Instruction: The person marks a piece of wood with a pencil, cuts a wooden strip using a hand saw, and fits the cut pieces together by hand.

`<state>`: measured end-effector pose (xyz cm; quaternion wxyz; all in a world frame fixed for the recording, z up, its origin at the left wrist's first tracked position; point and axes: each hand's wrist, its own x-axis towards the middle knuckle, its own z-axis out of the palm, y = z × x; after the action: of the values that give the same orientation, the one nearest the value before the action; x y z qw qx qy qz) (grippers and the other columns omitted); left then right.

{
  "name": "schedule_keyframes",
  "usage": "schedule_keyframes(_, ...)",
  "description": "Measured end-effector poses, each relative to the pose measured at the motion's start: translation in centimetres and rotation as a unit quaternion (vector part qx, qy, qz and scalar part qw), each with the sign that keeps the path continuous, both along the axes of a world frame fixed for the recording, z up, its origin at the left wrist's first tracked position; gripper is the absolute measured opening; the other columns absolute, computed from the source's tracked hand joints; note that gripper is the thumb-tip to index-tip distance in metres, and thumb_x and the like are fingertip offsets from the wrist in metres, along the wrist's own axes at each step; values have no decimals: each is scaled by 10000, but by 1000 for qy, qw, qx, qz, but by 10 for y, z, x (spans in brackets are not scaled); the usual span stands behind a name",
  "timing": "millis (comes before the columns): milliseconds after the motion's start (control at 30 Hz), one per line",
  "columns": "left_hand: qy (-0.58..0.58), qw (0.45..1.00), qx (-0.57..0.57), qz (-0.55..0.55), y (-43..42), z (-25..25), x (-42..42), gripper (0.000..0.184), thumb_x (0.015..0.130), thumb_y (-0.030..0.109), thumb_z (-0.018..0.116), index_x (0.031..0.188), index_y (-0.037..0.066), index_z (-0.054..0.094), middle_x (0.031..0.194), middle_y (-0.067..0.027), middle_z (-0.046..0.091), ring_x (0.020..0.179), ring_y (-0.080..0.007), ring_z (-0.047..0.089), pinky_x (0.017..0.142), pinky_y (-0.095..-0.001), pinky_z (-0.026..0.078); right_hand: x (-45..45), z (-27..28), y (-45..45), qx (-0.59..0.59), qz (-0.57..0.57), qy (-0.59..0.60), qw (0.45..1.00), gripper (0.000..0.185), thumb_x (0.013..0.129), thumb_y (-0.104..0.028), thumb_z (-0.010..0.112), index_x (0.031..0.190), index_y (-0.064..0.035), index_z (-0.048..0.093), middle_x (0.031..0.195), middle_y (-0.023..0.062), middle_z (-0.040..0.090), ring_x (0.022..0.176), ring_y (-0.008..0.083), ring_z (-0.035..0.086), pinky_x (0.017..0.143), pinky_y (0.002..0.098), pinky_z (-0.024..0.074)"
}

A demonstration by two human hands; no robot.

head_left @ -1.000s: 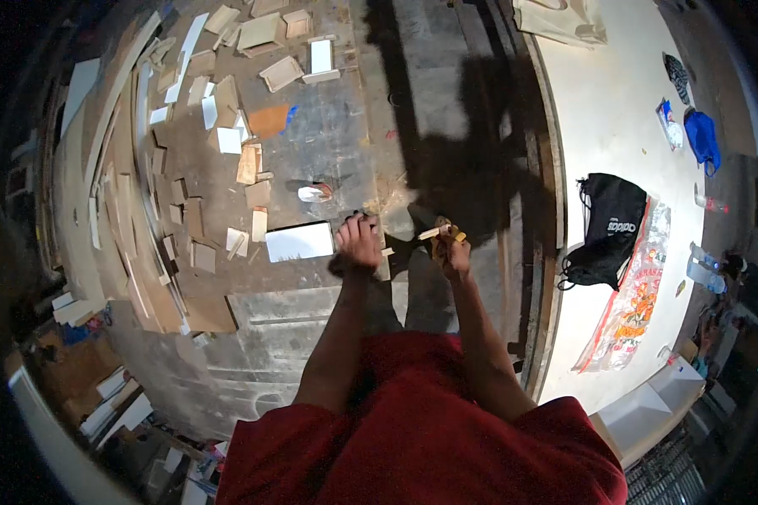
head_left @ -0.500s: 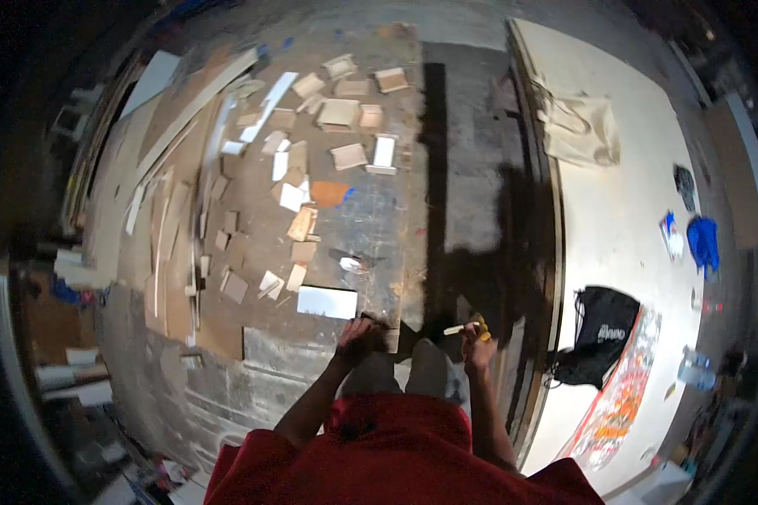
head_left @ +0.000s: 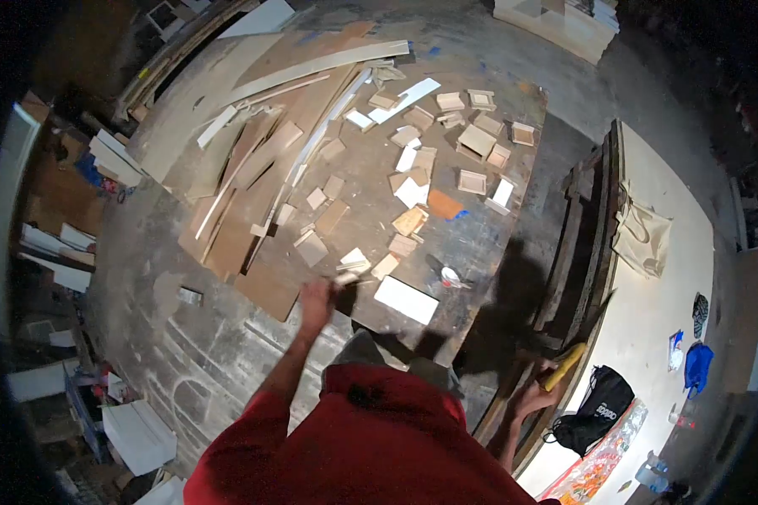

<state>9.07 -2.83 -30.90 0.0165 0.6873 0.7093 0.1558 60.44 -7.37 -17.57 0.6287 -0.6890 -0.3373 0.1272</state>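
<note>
My left hand (head_left: 317, 305) reaches over the near edge of the brown board on the floor. Its fingers are blurred and appear closed on a small pale wood piece (head_left: 345, 279), close to a little stack of white and wood offcuts (head_left: 354, 259). To the right of that lies a white rectangular block (head_left: 406, 300). My right hand (head_left: 532, 396) is closed round the yellow handle (head_left: 566, 367) of a tool beside the pale table's edge. A thin dark blade-like part seems to extend beyond the handle; its exact kind is unclear.
Small wooden trays (head_left: 477, 141) and offcuts lie scattered on the brown board (head_left: 480, 240). Long planks (head_left: 320, 67) lie at the left. On the pale table (head_left: 648, 328) are a cloth bag (head_left: 644, 240), a black drawstring bag (head_left: 600, 402) and a blue item (head_left: 698, 368).
The view has turned left. My left hand has moved outward to the left, toward the offcuts. My right hand, with the yellow-handled tool, has swung right to the table's edge.
</note>
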Motion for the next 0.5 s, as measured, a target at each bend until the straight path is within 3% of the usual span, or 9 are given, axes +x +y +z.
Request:
schedule_keyframes(100, -26, 989, 129, 63, 31, 7, -133, 199, 1031, 246, 575, 1140, 86, 623, 1077, -143, 634, 1022, -375, 596, 915, -539, 423, -58, 40, 13, 96, 10, -36, 995, 77, 944, 43, 583, 991, 51, 643, 922, 28, 640, 841, 126, 585, 794, 266, 486)
schedule_keyframes(200, 16, 982, 110, 152, 52, 45, -191, 184, 1045, 217, 547, 1157, 95, 626, 1133, -140, 634, 1077, -361, 582, 941, -555, 411, -114, 49, 18, 28, -26, -80, 996, 108, 955, 24, 544, 994, 51, 641, 917, 23, 626, 830, 137, 582, 780, 264, 482)
schedule_keyframes(267, 48, 987, 35, 149, 62, 47, -229, 219, 1032, 242, 576, 1189, 96, 625, 1202, -157, 633, 1168, -359, 554, 987, -554, 395, -176, 64, 41, 62, -17, -88, 994, 162, 979, -21, 513, 992, 50, 659, 914, 34, 646, 806, 143, 603, 746, 257, 488)
schedule_keyframes(333, 53, 985, 95, 134, 60, 61, -230, 278, 1008, 276, 622, 1209, 85, 620, 1243, -177, 624, 1239, -371, 519, 1036, -546, 374, -224, 71, 51, 136, 66, -69, 986, 172, 1003, -84, 556, 1004, 45, 670, 908, 39, 651, 814, 152, 619, 751, 277, 507)
schedule_keyframes(367, 10, 985, 107, 131, 63, 66, -228, 291, 993, 278, 646, 1205, 79, 620, 1248, -188, 620, 1233, -382, 526, 1040, -545, 379, -260, 89, 60, 127, 60, 8, 990, 52, 993, -33, 642, 980, 17, 649, 926, 32, 613, 830, 116, 587, 787, 270, 524)
schedule_keyframes(400, -36, 984, 118, 128, 67, 64, -223, 307, 979, 280, 669, 1200, 74, 619, 1253, -198, 616, 1227, -394, 532, 1045, -545, 384, -279, 85, 60, 148, 84, 78, 982, 30, 975, -9, 635, 982, 19, 629, 966, 54, 618, 864, 126, 612, 816, 281, 554)
schedule_keyframes(467, -196, 967, 154, 52, 65, 69, -200, 233, 982, 223, 671, 1133, 47, 651, 1104, -193, 668, 1049, -395, 621, 953, -509, 467, -299, 78, 60, 93, 156, -85, 980, 49, 955, -4, 669, 959, 29, 633, 913, 40, 626, 815, 119, 595, 762, 268, 530)
schedule_keyframes(500, -358, 926, 118, 17, 64, 80, -181, 194, 987, 202, 668, 1078, 30, 668, 1003, -177, 688, 947, -360, 653, 882, -460, 507, -310, 78, 61, 70, 182, -163, 967, 64, 945, -4, 688, 942, 37, 638, 873, 30, 631, 778, 113, 582, 731, 259, 513)
